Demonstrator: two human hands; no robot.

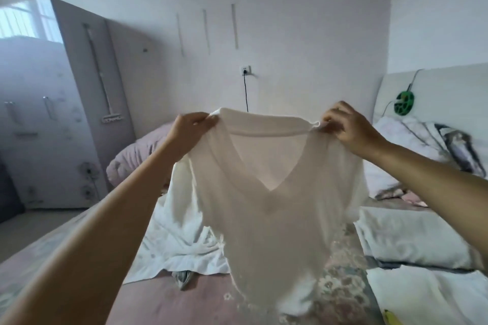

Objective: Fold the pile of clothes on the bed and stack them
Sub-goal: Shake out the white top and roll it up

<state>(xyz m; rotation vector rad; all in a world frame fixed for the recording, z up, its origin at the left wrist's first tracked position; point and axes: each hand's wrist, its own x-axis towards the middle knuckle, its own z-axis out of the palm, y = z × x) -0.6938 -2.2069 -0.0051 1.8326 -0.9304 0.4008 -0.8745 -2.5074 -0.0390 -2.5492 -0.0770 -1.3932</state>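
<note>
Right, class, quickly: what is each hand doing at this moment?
Left hand: closed, pinching one shoulder of the white V-neck top.
Right hand: closed, pinching the other shoulder, holding the top up above the bed.

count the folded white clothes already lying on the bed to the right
2: one folded white garment lies on the bed at right beside the held shirt, and another lies nearer the camera at bottom right. More may be hidden behind the shirt or out of frame.
</note>
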